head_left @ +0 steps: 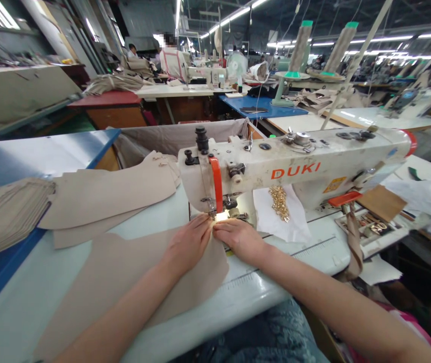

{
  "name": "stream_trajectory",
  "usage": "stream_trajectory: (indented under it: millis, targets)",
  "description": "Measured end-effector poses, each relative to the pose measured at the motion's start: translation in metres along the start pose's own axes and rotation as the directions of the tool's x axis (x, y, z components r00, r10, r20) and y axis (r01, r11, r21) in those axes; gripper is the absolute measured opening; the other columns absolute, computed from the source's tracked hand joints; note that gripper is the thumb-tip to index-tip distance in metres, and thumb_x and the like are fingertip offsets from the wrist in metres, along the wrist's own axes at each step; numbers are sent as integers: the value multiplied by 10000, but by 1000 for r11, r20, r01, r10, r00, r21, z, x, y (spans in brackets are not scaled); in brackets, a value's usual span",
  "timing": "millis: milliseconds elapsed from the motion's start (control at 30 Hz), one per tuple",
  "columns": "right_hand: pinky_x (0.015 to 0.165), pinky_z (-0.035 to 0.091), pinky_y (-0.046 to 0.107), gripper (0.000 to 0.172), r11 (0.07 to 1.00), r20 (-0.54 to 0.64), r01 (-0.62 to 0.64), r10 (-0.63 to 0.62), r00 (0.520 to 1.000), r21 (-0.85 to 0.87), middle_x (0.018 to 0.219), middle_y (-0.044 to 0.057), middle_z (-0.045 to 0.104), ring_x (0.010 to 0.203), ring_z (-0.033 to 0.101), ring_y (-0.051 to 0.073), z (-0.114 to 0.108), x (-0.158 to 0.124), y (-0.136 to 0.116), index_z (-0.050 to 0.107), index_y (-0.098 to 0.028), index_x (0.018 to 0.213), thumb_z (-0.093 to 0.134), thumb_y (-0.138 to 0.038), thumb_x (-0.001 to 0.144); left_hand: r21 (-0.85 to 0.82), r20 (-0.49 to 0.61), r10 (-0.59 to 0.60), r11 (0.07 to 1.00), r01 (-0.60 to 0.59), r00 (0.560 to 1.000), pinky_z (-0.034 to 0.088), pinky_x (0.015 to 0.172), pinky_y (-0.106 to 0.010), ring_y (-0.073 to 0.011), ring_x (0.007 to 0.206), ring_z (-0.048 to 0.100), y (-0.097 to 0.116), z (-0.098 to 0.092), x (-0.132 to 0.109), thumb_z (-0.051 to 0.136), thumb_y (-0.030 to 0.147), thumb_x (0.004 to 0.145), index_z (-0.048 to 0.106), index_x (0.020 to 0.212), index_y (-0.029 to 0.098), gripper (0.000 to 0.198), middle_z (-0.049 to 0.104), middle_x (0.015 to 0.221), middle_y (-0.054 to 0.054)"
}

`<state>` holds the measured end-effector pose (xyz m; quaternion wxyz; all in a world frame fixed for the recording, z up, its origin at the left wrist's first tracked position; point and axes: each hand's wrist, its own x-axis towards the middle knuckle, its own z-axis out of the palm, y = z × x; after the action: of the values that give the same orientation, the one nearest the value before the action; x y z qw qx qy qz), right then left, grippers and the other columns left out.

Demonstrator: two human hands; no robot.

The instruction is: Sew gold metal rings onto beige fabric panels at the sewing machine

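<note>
A large beige fabric panel (124, 267) lies on the pale sewing table, its upper edge under the presser foot area of a white sewing machine (253, 166). My left hand (190, 241) rests on the panel just left of the needle, fingers stretched forward and lying flat. Close beside it, my right hand (240, 239) has its fingers pressed together on the panel's edge at the needle. Both sets of fingertips nearly meet under the lit machine head. The needle and the fabric right at it are mostly hidden by my fingers.
Stacked beige panels (113, 194) lie to the left, with another thick stack (7, 217) on a blue surface. Gold metal pieces (279, 201) sit on white paper behind the needle. A tray of small parts (378, 227) stands right. Thread cones (301, 48) and a person (172, 60) are farther back.
</note>
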<state>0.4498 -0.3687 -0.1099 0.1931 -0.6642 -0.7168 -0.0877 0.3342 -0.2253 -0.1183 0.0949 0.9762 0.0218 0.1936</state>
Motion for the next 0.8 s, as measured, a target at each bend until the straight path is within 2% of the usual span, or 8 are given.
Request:
stream_trajectory:
  millis: [233, 400, 500, 567, 633, 700, 733, 800]
  targets:
    - [917, 473, 306, 78, 1000, 43, -2, 3, 999, -13, 1039, 84, 678, 1019, 607, 187, -3, 1, -2, 641, -131, 906, 572, -159, 886, -7, -3, -32, 999, 32, 999, 501, 948, -431, -236, 1099, 590, 3, -2, -2, 312, 249, 936, 604, 1093, 126, 354, 649, 1154, -134]
    - [906, 484, 318, 85, 996, 6, 80, -80, 997, 39, 1023, 86, 684, 1001, 606, 184, -5, -11, -34, 640, -135, 913, 565, -168, 891, 10, -29, -35, 999, 35, 999, 511, 950, -387, -215, 1117, 588, 17, -12, -40, 354, 230, 929, 585, 1153, 137, 336, 637, 1194, -120]
    - [893, 495, 325, 115, 992, -46, 103, -100, 994, 77, 1023, 81, 689, 993, 606, 178, -3, -18, -49, 645, -143, 936, 536, -160, 905, 22, -15, -84, 996, 84, 996, 488, 980, -382, -216, 1177, 549, 30, -27, -60, 384, 221, 913, 542, 1227, 137, 361, 601, 1257, -124]
    - [879, 504, 325, 138, 991, -58, 99, -94, 994, 87, 1024, 80, 693, 996, 609, 177, -2, -20, -52, 650, -145, 968, 527, -163, 910, 54, -23, -148, 987, 149, 989, 465, 1000, -406, -238, 1245, 486, 39, -40, -74, 414, 256, 900, 469, 1311, 146, 429, 521, 1351, -135]
    - [878, 509, 330, 165, 992, -59, 93, -88, 994, 88, 1053, 83, 692, 1010, 611, 184, 0, -21, -51, 650, -145, 1017, 528, -174, 909, 112, -23, -173, 978, 174, 985, 435, 1017, -450, -286, 1308, 402, 45, -49, -95, 473, 358, 869, 356, 1401, 153, 582, 405, 1442, -150]
    - [881, 513, 334, 191, 992, -66, 89, -83, 994, 94, 1078, 82, 690, 1018, 615, 188, 1, -23, -49, 650, -150, 1050, 522, -179, 911, 163, 22, -107, 981, 102, 994, 424, 1017, -467, -322, 1327, 364, 45, -51, -128, 535, 460, 804, 232, 1460, 179, 776, 338, 1480, -138]
    - [882, 516, 334, 199, 991, -71, 86, -79, 994, 103, 1082, 81, 690, 1018, 618, 189, 1, -23, -48, 651, -153, 1057, 517, -177, 912, 180, 48, -52, 983, 43, 997, 435, 1007, -453, -319, 1318, 381, 42, -50, -147, 545, 460, 781, 185, 1473, 211, 819, 345, 1476, -113]
    - [875, 524, 330, 213, 989, -93, 81, -69, 993, 125, 1070, 77, 696, 1005, 627, 186, 2, -25, -48, 653, -164, 1060, 495, -165, 917, 233, 94, 28, 971, -50, 995, 502, 936, -399, -282, 1249, 482, 32, -51, -185, 532, 345, 776, 116, 1475, 274, 816, 426, 1426, -68]
